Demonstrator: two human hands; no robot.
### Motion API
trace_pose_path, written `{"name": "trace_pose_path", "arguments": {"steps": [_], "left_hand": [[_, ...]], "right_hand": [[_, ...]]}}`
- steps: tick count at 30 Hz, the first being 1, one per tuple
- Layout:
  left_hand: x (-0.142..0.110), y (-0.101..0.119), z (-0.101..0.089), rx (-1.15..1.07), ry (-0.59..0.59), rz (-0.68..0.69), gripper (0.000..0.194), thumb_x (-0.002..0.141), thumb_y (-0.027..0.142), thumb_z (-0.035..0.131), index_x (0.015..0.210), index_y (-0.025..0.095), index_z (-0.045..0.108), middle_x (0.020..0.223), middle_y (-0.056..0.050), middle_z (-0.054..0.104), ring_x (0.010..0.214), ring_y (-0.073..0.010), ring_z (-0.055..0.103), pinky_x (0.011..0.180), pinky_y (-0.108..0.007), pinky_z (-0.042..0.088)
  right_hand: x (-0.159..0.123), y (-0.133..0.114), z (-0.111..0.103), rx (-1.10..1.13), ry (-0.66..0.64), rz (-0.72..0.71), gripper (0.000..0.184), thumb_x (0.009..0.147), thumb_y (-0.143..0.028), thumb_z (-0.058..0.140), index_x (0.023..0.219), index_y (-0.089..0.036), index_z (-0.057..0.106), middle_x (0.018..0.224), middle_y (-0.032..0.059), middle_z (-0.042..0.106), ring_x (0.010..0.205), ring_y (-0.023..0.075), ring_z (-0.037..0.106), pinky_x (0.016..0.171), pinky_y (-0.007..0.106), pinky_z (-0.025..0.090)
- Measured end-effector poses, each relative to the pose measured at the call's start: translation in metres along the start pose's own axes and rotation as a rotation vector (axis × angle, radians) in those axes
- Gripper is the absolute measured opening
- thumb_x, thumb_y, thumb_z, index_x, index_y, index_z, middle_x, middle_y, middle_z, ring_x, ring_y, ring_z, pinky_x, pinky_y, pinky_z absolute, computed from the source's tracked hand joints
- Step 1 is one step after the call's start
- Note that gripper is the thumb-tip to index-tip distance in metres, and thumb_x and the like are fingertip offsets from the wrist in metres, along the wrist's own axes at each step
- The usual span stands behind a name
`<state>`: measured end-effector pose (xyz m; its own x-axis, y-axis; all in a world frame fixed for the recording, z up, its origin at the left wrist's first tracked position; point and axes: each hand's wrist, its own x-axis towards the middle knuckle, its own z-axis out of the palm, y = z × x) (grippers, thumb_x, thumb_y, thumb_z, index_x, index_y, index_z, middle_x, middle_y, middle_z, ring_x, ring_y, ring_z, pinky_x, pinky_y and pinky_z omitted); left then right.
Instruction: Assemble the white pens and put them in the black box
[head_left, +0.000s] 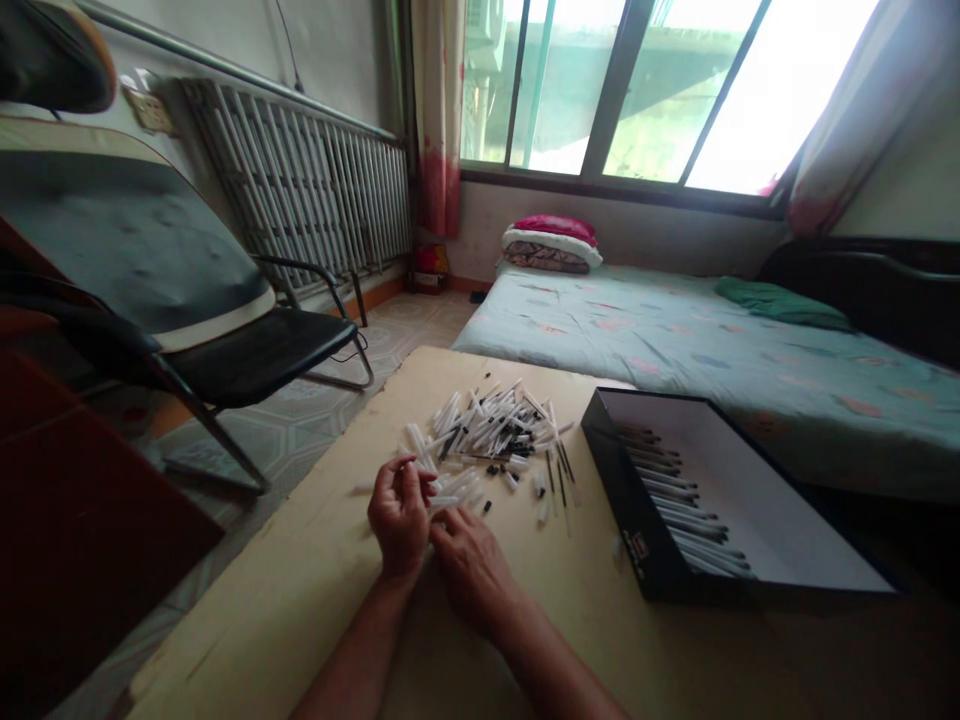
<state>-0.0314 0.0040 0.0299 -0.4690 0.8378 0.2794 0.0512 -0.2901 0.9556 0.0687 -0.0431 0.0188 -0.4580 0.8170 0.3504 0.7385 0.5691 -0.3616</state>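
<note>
My left hand [401,515] is raised over the near edge of the pile, its fingers curled in toward the palm. Close against its wrist side, my right hand [472,560] has its fingers bent and pressed together. Whatever either hand holds is hidden by the fingers. Just beyond them lies a loose heap of white pen barrels [491,425], mixed with black pen parts. Small black plugs and short clear caps [511,481] are scattered on its right side. Several thin dark refills [562,475] lie beside the heap.
A black box [611,500] with a white inside stands at the right, holding a row of assembled pens [690,510]. Everything rests on a pale yellow tabletop [300,560]. A black chair [262,345] is at the left, and a bed [600,310] adjoins the table's far side.
</note>
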Motion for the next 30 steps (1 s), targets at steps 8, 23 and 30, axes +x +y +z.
{"name": "trace_pose_path", "arguments": {"steps": [8,23,30], "left_hand": [[-0.006,-0.007,0.005,-0.03,-0.129,-0.088,0.024,0.08,0.04,0.052,0.091,0.018,0.056,0.062,0.0,0.062,0.046,-0.0103,0.053,0.045,-0.02,0.044],[-0.026,-0.021,0.024,-0.288,-0.75,-0.638,0.031,0.071,0.045,0.062,0.067,0.016,0.053,0.035,0.009,0.038,0.026,-0.0029,0.026,0.029,-0.015,0.017],[-0.019,-0.011,0.021,-0.28,-0.634,-0.571,0.03,0.072,0.043,0.061,0.066,0.014,0.054,0.039,0.007,0.044,0.03,-0.003,0.031,0.03,-0.015,0.02]], "right_hand": [[-0.01,0.014,-0.012,-0.164,-0.067,-0.028,0.008,0.083,-0.012,0.053,0.085,-0.018,0.057,0.093,0.0048,0.056,0.083,0.0178,0.05,0.072,0.028,0.044],[-0.039,0.033,-0.02,0.057,0.382,-0.06,0.033,0.088,-0.006,0.038,0.117,-0.018,0.049,0.113,0.0099,0.055,0.108,0.0173,0.049,0.091,0.032,0.044],[-0.056,0.017,-0.037,0.163,0.263,0.165,0.02,0.084,-0.01,0.042,0.095,-0.019,0.055,0.089,0.0053,0.057,0.084,0.0163,0.055,0.075,0.029,0.047]]}}
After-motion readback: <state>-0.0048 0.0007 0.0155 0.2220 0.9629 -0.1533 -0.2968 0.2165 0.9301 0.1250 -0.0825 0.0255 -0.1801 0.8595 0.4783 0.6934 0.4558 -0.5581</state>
